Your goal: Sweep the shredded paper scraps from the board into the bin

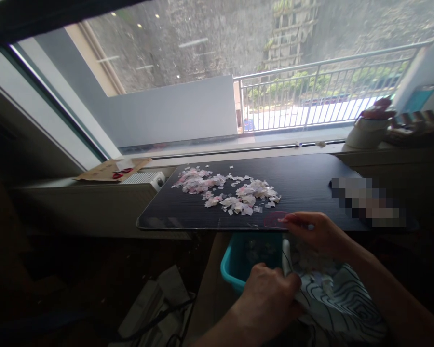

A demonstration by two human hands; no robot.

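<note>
My right hand (316,231) reaches in from the right over the table's front edge. Its thumb and fingers pinch a thin, see-through pink piece (274,220) that lies low over the tabletop; its exact kind is hard to make out. Below it, my left hand (265,291) is closed on the upper edge of a white cloth bag (347,296) with dark wavy lines. Small paper scraps (320,279) show inside the bag. Beside my left hand stands a turquoise basin (228,270) with some scraps in it. Loose heaps of small paper pieces (251,195) lie on the dark table.
The dark folding table (304,176) stands against the window sill. On the left are a small white ribbed box (144,179), red-handled scissors (122,173) and brown paper (94,172). A pale pot (367,131) sits on the right sill. Papers (159,294) lie low at left.
</note>
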